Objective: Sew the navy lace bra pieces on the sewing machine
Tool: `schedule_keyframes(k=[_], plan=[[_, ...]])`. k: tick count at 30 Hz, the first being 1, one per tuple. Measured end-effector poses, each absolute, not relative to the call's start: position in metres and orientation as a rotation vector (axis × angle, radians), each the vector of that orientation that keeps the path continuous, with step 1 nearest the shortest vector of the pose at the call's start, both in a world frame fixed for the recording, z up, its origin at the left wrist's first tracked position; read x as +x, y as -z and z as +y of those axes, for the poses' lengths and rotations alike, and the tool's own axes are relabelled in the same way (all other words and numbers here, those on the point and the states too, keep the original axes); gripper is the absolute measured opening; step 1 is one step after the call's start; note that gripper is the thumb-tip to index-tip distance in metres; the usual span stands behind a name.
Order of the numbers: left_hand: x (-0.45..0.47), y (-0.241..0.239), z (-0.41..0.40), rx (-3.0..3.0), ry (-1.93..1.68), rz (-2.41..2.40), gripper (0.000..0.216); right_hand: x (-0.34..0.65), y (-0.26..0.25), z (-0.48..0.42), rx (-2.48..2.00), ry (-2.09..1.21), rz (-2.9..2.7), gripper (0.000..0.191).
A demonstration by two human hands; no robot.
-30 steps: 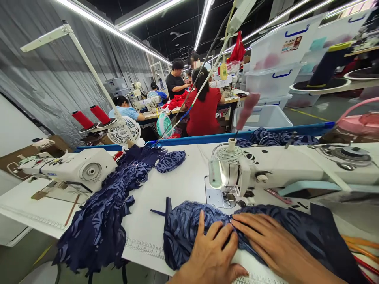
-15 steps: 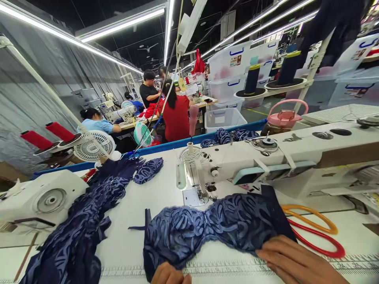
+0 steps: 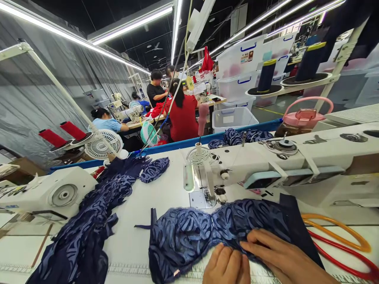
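A navy lace bra piece [image 3: 207,228] lies flat on the white table in front of the sewing machine [image 3: 266,165]. My left hand [image 3: 226,266] sits at its near edge with fingers curled, pinching the lace. My right hand [image 3: 281,258] lies beside it, fingertips pressing the same lower edge at the middle of the piece. The needle area [image 3: 211,195] stands just behind the piece, apart from it.
A long pile of navy lace pieces [image 3: 94,213] runs along the left, beside a second white machine [image 3: 50,195]. Orange and red loops [image 3: 340,236] lie at right. A pink jug [image 3: 302,118] stands behind. Several people work at tables beyond the blue rail [image 3: 183,114].
Both hands slid from flat on top of the lace down to its near edge, then came together at the middle. The view shifted right and down.
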State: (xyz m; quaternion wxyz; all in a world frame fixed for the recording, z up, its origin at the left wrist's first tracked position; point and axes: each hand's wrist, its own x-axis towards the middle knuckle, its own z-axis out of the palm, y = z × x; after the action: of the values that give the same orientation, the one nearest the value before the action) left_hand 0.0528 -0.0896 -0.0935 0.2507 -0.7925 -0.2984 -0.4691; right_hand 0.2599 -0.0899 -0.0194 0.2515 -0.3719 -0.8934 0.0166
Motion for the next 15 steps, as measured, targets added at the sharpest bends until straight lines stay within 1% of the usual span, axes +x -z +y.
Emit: schedule_keyframes(k=[3, 6, 7, 9, 10, 12, 15], plan=[[0.06, 0.104, -0.086, -2.216, 1.21, -0.822, 0.03, 0.263, 0.024, -0.089, -1.014, 0.033, -2.405, 0.047], [0.059, 0.101, -0.087, -2.236, 1.178, -0.811, 0.043, 0.264, 0.029, -0.086, -1.066, 0.214, -2.336, 0.051], [0.061, 0.098, -0.088, -2.206, 1.222, -0.836, 0.044, 0.263, 0.03, -0.085, -1.1, 0.253, -2.319, 0.048], [0.065, 0.092, -0.089, -2.126, 1.331, -0.888, 0.038, 0.261, 0.03, -0.082, -1.166, 0.273, -2.309, 0.036], [0.068, 0.09, -0.089, -2.091, 1.371, -0.906, 0.034, 0.259, 0.03, -0.081, -1.191, 0.273, -2.299, 0.034], [0.072, 0.089, -0.089, -2.057, 1.402, -0.915, 0.027, 0.257, 0.03, -0.078, -1.214, 0.279, -2.276, 0.037], [0.074, 0.092, -0.088, -2.033, 1.412, -0.909, 0.025, 0.256, 0.03, -0.076, -1.19, 0.299, -2.263, 0.036]])
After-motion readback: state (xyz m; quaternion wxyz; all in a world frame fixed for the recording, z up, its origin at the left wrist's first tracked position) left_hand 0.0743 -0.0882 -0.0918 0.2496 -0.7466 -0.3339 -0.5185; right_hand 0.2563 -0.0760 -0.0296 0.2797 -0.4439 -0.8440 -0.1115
